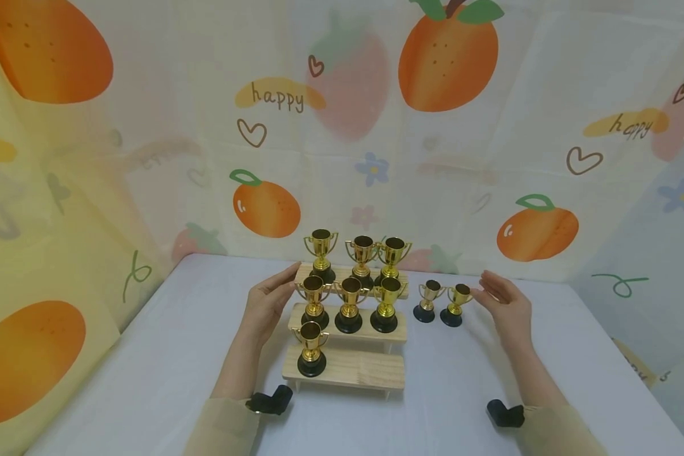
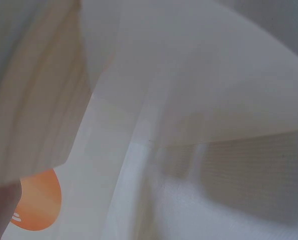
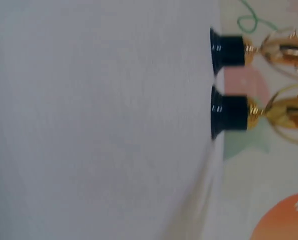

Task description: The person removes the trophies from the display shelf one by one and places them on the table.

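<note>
A three-tier wooden stand [image 1: 376, 370] holds small gold trophy cups with black bases. Three stand on the top tier, such as the trophy [image 1: 321, 247] at its left end; three more fill the middle tier, among them a trophy [image 1: 350, 297]. One trophy [image 1: 311, 345] is at the left of the bottom tier. My left hand [image 1: 268, 303] rests along the stand's left side, fingers extended by the top tier. Right of the stand, two trophies [image 1: 427, 301] [image 3: 234, 112] are upright on the table. My right hand [image 1: 507, 310] is beside the outer one, fingertips at its handle, fingers loosely bent.
The table [image 1: 450, 386] has a white cover. Behind it hangs a cloth backdrop [image 1: 342, 171] printed with oranges, strawberries and hearts. Each wrist wears a black camera mount, such as the left mount [image 1: 270, 400]. The bottom tier's right part shows bare wood.
</note>
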Demonstrator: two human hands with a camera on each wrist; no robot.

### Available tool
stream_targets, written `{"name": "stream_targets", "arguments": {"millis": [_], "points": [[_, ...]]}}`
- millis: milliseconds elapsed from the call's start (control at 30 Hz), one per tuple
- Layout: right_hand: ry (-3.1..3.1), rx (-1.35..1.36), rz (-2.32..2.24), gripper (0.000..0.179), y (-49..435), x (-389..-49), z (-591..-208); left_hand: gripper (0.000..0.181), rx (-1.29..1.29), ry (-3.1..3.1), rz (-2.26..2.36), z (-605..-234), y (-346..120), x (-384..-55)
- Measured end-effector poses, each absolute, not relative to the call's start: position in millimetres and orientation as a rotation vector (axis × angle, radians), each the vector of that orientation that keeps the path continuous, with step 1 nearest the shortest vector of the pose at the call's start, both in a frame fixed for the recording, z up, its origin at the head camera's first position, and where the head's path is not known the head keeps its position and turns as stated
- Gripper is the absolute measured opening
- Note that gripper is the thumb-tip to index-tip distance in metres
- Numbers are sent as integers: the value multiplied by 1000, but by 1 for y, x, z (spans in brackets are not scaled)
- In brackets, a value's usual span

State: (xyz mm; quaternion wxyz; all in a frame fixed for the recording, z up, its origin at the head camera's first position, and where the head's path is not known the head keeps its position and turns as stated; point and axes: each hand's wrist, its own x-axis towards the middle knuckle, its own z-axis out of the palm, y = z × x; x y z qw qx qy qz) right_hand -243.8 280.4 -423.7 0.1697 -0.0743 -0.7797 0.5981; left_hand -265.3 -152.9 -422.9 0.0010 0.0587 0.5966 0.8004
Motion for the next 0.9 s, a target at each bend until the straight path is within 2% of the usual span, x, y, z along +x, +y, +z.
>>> {"name": "stream_targets", "arguments": {"millis": [167, 333, 900], "points": [[-1943, -318, 1877, 48, 256, -227, -412, 50, 168, 1865, 2520, -422, -152, -265], [-1876, -258, 1956, 41, 231, -207, -405, 50, 166, 1850, 2532, -421, -152, -264], [-1765, 315, 2210, 19, 142, -160, -399, 50, 179, 1846, 2534, -424, -153, -265]]}}
